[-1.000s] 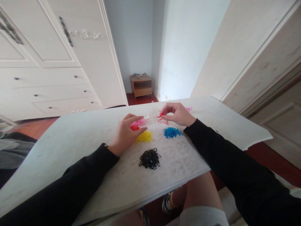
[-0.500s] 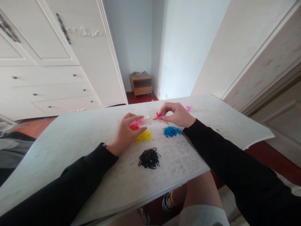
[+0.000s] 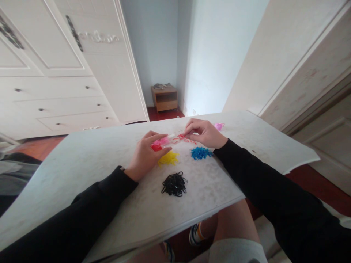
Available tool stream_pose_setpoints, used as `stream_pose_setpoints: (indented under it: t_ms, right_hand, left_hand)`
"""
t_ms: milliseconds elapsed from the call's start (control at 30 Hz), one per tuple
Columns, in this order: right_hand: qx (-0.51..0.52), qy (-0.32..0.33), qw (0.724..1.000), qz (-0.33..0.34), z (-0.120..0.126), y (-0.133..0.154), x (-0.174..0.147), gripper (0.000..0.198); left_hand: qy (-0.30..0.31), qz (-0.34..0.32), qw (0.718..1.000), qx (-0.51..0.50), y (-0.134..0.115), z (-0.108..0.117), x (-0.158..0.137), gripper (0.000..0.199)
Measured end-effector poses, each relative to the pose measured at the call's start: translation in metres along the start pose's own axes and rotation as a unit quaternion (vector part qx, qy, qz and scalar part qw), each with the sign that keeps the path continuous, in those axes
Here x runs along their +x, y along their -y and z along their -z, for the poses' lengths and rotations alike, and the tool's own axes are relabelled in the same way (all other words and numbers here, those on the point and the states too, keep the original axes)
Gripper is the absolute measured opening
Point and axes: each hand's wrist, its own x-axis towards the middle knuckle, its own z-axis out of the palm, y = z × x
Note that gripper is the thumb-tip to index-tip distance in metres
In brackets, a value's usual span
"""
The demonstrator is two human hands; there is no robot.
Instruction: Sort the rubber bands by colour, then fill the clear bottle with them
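My left hand (image 3: 142, 153) is closed around a clear plastic container (image 3: 170, 136) with pink and red bands (image 3: 157, 146) inside. The fingers of my right hand (image 3: 205, 133) pinch at loose red rubber bands (image 3: 180, 137), just right of the container's end. Part of the red pile is hidden behind those fingers. Close to my left thumb lies a heap of yellow rubber bands (image 3: 169, 158). Blue rubber bands (image 3: 201, 153) sit below my right wrist, and a pile of black rubber bands (image 3: 174, 184) is nearer to me.
A pink bundle (image 3: 219, 126) rests on the white table (image 3: 274, 146) beyond my right hand. The table's front edge runs above my legs. Behind it stand a white wardrobe (image 3: 65, 87) at left and a small wooden cabinet (image 3: 166, 104) in the corner.
My right hand has shifted slightly left, and the red bands at its fingertips have come down lower and look more spread out. My left hand stays on the container.
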Motion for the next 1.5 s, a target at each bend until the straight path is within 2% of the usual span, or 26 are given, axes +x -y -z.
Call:
stream_pose_setpoints:
  t_ms: [167, 267, 400, 533, 667, 733, 800, 1000, 1167, 1267, 1333, 1500]
  right_hand:
    - [0.047, -0.065, 0.994, -0.072, -0.007, 0.005, 0.0, 0.031]
    - [0.041, -0.087, 0.992, -0.083, -0.012, 0.011, 0.001, 0.038]
    - [0.02, -0.103, 0.993, -0.055, -0.014, 0.015, 0.002, 0.029]
    - [-0.013, -0.147, 0.989, -0.031, -0.008, 0.014, 0.002, 0.015]
    - [-0.08, -0.186, 0.978, -0.045, 0.004, 0.01, 0.003, 0.009]
    - [-0.127, -0.176, 0.974, -0.058, 0.011, 0.006, 0.002, 0.007]
    - [-0.165, -0.15, 0.972, -0.077, 0.017, 0.001, 0.002, 0.006]
    - [-0.218, -0.08, 0.962, -0.142, 0.031, -0.017, 0.002, 0.009]
    - [-0.322, -0.023, 0.927, -0.192, 0.047, -0.023, -0.003, 0.014]
    - [-0.319, 0.024, 0.913, -0.253, 0.054, -0.024, -0.009, 0.034]
    - [-0.301, 0.051, 0.912, -0.274, 0.055, -0.025, -0.011, 0.04]
    - [-0.301, 0.064, 0.911, -0.276, 0.049, -0.024, -0.011, 0.029]
  left_hand:
    - [0.002, 0.001, 1.0, -0.011, -0.003, 0.0, 0.0, 0.038]
    - [-0.002, -0.004, 1.0, -0.014, -0.003, 0.0, 0.0, 0.037]
    - [-0.011, -0.004, 1.0, -0.012, -0.003, 0.0, 0.0, 0.035]
    - [-0.02, -0.001, 1.0, -0.005, -0.005, 0.0, 0.001, 0.032]
    - [-0.061, 0.019, 0.994, -0.089, -0.006, 0.0, 0.002, 0.026]
    - [-0.065, 0.031, 0.985, -0.154, -0.005, -0.001, 0.003, 0.024]
    - [-0.061, 0.036, 0.982, -0.176, -0.003, -0.002, 0.003, 0.024]
    - [-0.063, 0.037, 0.987, -0.142, -0.003, -0.003, 0.003, 0.026]
    - [-0.06, 0.038, 0.986, -0.149, -0.004, -0.003, 0.003, 0.029]
    - [-0.06, 0.035, 0.986, -0.152, -0.005, -0.003, 0.003, 0.03]
    - [-0.058, 0.037, 0.986, -0.153, -0.005, -0.003, 0.003, 0.03]
    - [-0.052, 0.042, 0.987, -0.143, -0.004, -0.003, 0.002, 0.03]
